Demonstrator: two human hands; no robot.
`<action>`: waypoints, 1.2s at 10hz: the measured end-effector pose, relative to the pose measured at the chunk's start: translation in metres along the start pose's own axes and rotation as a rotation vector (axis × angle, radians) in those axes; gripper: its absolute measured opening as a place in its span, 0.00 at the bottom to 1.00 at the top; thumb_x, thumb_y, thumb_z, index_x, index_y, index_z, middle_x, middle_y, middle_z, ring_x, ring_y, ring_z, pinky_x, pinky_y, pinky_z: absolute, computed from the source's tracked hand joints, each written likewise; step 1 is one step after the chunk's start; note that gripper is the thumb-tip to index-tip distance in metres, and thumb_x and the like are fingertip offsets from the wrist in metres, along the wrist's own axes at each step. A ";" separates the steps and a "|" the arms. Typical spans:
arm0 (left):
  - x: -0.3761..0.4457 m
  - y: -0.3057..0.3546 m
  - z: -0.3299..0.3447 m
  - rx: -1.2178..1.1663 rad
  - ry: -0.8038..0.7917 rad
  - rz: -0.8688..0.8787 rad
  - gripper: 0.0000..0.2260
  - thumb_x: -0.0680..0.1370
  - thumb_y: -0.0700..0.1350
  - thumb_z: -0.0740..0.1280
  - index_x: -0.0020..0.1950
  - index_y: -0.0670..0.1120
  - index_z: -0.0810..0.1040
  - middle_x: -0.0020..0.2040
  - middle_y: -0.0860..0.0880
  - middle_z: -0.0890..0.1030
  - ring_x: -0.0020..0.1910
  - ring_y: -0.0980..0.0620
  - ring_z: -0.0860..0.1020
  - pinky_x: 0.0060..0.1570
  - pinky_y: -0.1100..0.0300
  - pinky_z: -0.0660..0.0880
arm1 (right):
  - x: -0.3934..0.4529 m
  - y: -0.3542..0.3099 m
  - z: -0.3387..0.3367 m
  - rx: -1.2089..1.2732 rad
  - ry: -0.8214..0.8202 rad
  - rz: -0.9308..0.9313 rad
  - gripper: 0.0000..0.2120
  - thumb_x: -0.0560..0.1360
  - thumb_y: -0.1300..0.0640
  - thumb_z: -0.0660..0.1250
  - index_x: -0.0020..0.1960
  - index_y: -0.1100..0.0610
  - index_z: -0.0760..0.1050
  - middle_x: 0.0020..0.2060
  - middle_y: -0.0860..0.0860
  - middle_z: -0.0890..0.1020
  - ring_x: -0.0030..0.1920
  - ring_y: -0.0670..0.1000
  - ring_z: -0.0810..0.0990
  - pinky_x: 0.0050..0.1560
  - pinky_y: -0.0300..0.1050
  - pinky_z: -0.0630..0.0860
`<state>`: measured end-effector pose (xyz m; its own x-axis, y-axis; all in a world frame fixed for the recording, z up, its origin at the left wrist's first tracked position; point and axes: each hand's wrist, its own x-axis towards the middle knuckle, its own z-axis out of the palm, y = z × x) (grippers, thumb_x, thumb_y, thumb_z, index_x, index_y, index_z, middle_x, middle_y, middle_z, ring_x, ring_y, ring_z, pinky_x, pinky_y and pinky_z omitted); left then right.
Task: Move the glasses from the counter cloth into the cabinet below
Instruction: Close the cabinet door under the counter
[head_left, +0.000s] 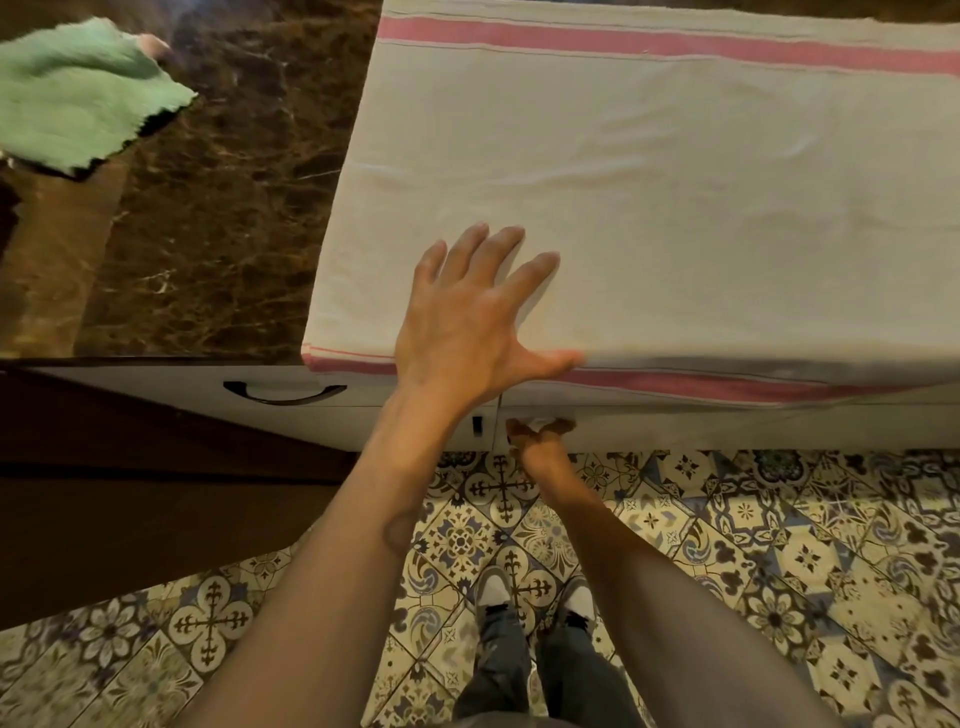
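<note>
A cream counter cloth (649, 182) with pink stripes covers the right part of the dark marble counter (208, 234). No glass shows on it. My left hand (467, 322) rests flat on the cloth's near edge, fingers spread and thumb along the counter's lip. Below the lip, my right hand (540, 441) reaches to the top of the white cabinet door (727, 426). Its fingers curl at the door's upper corner and are partly hidden under the overhang. The inside of the cabinet is out of sight.
A green rag (78, 98) lies at the counter's far left. A white drawer front with a black handle (285, 393) sits left of the cabinet door. My feet (535, 603) stand on patterned floor tiles close to the cabinet.
</note>
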<state>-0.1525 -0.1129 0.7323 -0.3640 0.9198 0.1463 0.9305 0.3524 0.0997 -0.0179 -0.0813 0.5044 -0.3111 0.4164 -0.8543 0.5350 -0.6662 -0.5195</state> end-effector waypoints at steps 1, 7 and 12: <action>0.001 0.000 0.000 0.000 0.000 -0.003 0.42 0.65 0.79 0.56 0.73 0.58 0.66 0.75 0.49 0.65 0.75 0.44 0.59 0.71 0.40 0.58 | 0.008 0.001 0.003 -0.043 0.027 -0.011 0.23 0.79 0.47 0.65 0.69 0.57 0.66 0.48 0.48 0.76 0.42 0.45 0.71 0.41 0.38 0.66; 0.000 0.000 0.001 -0.015 0.010 0.003 0.42 0.65 0.79 0.55 0.73 0.58 0.65 0.75 0.49 0.65 0.75 0.44 0.59 0.72 0.41 0.57 | -0.002 -0.010 -0.001 -0.109 0.126 -0.018 0.30 0.77 0.47 0.67 0.72 0.61 0.64 0.53 0.54 0.76 0.49 0.53 0.75 0.48 0.50 0.77; -0.009 0.004 -0.009 -0.061 -0.110 0.015 0.38 0.71 0.74 0.56 0.77 0.56 0.58 0.78 0.46 0.58 0.78 0.42 0.53 0.73 0.38 0.52 | -0.146 -0.064 -0.044 -0.796 -0.094 -0.248 0.26 0.81 0.52 0.62 0.77 0.56 0.62 0.73 0.55 0.69 0.70 0.55 0.70 0.64 0.45 0.68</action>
<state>-0.1461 -0.1217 0.7400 -0.3406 0.9394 0.0395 0.9303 0.3306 0.1586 0.0274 -0.0723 0.6633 -0.5383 0.4160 -0.7329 0.8261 0.0887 -0.5565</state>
